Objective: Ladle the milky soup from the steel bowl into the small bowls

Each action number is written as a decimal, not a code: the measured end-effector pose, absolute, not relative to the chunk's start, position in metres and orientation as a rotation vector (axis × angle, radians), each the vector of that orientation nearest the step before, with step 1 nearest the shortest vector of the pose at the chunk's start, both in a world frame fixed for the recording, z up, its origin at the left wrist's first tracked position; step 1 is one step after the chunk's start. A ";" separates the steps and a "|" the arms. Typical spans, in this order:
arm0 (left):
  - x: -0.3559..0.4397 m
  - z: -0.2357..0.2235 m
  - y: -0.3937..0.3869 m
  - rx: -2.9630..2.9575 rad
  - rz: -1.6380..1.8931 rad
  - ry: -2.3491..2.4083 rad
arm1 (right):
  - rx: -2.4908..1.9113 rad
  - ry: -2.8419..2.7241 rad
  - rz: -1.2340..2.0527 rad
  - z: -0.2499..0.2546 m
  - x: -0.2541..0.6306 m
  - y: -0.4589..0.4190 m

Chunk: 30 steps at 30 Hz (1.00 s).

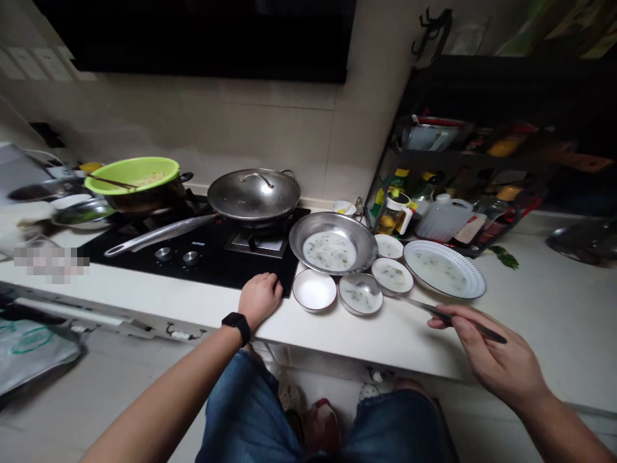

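Note:
My right hand (pixel 491 350) grips the dark handle of a metal ladle (pixel 418 305). The ladle's head is at a small white bowl (pixel 359 305) of pale soup with green bits. To its left stands a white bowl (pixel 315 290) with no soup visible in it. Behind these sits a wide metal basin (pixel 299 236) holding more of the soup. Two more small bowls with soup, a middle one (pixel 393 275) and a back one (pixel 388 245), stand to the right. My left hand (pixel 261 301), with a black watch at the wrist, rests curled on the counter beside the cooktop, holding nothing visible.
A lidded wok (pixel 254 195) sits on the black gas cooktop (pixel 216 260), its long handle pointing left. A green colander (pixel 96 179) with chopsticks rests on a pot. At right are a patterned plate (pixel 477 280) of soup and a rack of bottles (pixel 441 218).

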<state>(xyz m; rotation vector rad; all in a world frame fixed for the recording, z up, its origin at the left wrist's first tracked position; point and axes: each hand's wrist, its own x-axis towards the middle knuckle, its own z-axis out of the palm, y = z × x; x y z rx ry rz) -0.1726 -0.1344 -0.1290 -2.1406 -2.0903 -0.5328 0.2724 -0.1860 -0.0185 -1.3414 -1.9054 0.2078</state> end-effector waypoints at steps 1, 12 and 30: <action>-0.172 -0.129 -0.135 -2.139 -0.530 -2.093 | -1.369 -1.858 0.254 -0.020 0.271 -0.185; -0.174 -0.129 -0.134 -2.140 -0.506 -2.079 | -1.463 -0.911 0.982 -0.011 0.263 -0.158; -0.172 -0.129 -0.134 -2.115 -0.459 -2.122 | -1.205 -1.138 1.014 0.006 0.238 -0.047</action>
